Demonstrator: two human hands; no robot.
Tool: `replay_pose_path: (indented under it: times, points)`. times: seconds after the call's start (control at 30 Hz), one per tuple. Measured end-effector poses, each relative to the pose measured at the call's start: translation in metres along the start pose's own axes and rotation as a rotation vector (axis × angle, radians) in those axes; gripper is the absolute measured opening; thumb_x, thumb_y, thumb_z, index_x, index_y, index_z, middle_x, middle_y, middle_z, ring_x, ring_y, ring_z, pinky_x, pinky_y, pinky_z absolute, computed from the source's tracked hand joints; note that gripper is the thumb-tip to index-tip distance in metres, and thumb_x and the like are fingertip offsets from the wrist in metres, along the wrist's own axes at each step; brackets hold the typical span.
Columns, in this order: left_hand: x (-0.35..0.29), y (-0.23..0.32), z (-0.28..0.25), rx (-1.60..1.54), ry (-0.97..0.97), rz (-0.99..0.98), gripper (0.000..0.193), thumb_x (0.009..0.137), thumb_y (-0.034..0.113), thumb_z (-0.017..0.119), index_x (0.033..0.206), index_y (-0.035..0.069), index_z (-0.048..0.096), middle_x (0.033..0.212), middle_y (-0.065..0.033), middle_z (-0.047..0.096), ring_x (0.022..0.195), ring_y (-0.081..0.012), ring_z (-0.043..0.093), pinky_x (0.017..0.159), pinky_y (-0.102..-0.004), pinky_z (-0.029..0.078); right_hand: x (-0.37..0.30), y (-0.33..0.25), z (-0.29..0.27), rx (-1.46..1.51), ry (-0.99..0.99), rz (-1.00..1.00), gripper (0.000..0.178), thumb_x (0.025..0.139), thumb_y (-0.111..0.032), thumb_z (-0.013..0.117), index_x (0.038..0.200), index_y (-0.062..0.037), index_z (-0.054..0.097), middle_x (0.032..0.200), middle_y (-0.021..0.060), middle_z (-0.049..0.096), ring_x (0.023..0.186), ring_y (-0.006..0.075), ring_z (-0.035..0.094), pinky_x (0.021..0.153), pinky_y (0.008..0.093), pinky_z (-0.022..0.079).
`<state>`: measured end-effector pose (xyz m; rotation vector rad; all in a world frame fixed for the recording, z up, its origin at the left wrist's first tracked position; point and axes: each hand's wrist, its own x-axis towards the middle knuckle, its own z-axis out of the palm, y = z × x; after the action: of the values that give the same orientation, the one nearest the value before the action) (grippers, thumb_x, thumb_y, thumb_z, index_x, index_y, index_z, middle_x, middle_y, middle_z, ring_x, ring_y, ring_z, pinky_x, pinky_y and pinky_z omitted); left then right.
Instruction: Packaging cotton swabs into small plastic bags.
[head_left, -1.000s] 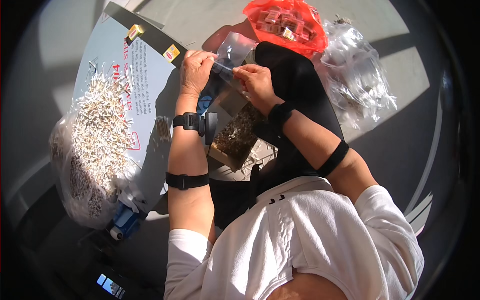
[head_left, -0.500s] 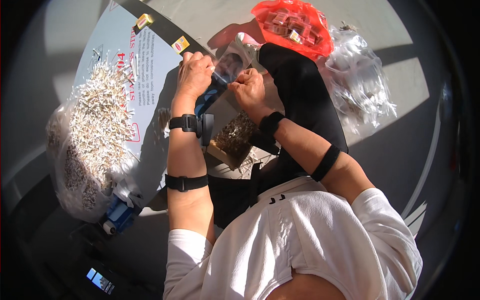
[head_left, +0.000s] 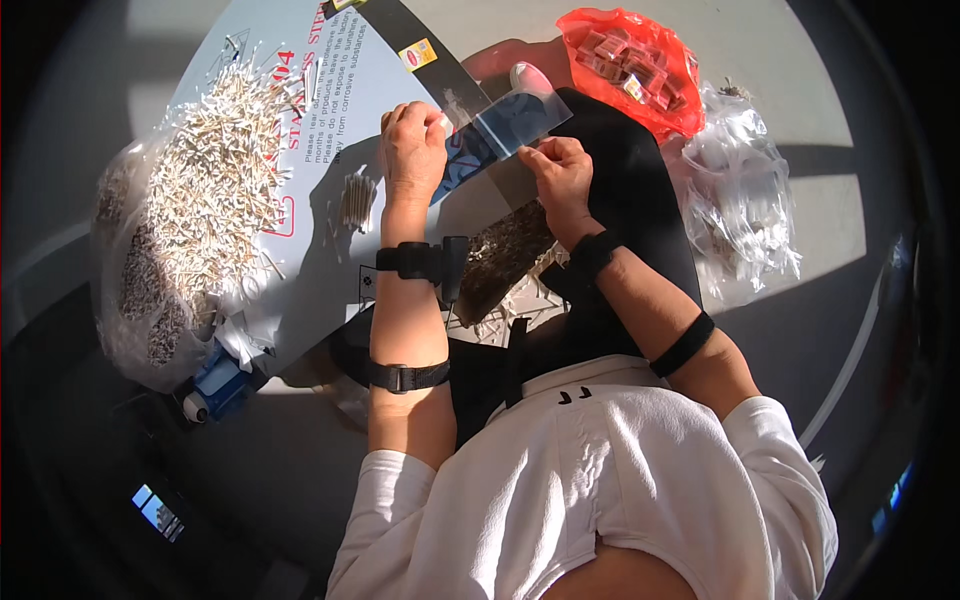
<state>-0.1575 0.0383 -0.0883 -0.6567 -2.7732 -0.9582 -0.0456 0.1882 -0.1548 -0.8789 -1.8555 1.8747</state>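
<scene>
1 clear bag [head_left: 510,128] is pinched by the right hand [head_left: 562,182], likely to steady it. At its 9 o'clock, the left hand [head_left: 413,150] curls, grip unclear.

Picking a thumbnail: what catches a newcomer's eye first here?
First, the big heap of white-tipped cotton swabs at left. Then the bright red plastic bag with small packs, at top, right of centre. Near centre, the clear plastic pouch between left hand and right hand.
</scene>
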Motion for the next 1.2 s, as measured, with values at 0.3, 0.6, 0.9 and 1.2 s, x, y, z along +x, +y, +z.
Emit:
replay_pose_path:
  times: [0.3,0.6,0.9,1.2]
  points:
    - [-0.128,-0.064,-0.062,0.065,0.494,-0.557,0.015,0.077,-0.001,0.059,0.091,0.002,0.063,0.092,-0.0154,0.062,0.092,-0.0338,0.057,0.082,-0.0422,0.046,-0.048,-0.061,0.014,-0.121,-0.566,-0.125,0.012,0.085,-0.006,0.068,0.083,0.0007,0.058,0.069,0.0055,0.061,0.064,0.0101,0.055,0.058,0.0270,0.045]
    - [-0.141,-0.081,-0.096,0.307,0.207,-0.800,0.009,0.070,0.011,0.068,0.077,0.007,0.066,0.087,-0.0117,0.065,0.093,-0.0351,0.058,0.084,-0.0437,0.046,-0.052,-0.049,0.056,-0.332,-0.786,-0.235,0.011,0.084,-0.009,0.066,0.082,0.0000,0.059,0.072,0.0140,0.064,0.065,0.0280,0.063,0.059,0.0360,0.048]
    - [-0.130,-0.106,-0.092,0.312,0.265,-0.588,0.007,0.072,0.008,0.065,0.079,0.007,0.064,0.078,-0.0101,0.065,0.084,-0.0310,0.060,0.077,-0.0408,0.048,-0.055,-0.052,0.069,-0.410,-0.840,-0.275,0.007,0.086,-0.005,0.064,0.085,0.0009,0.059,0.072,0.0085,0.063,0.065,0.0151,0.058,0.061,0.0279,0.047]
    - [-0.110,-0.101,-0.076,0.380,0.299,-0.592,0.017,0.076,0.005,0.067,0.091,0.010,0.060,0.097,-0.0104,0.060,0.097,-0.0348,0.054,0.082,-0.0450,0.045,-0.052,-0.049,0.068,-0.378,-0.844,-0.207,0.007,0.088,-0.004,0.064,0.086,0.0007,0.060,0.074,0.0056,0.063,0.068,0.0106,0.057,0.062,0.0255,0.047]
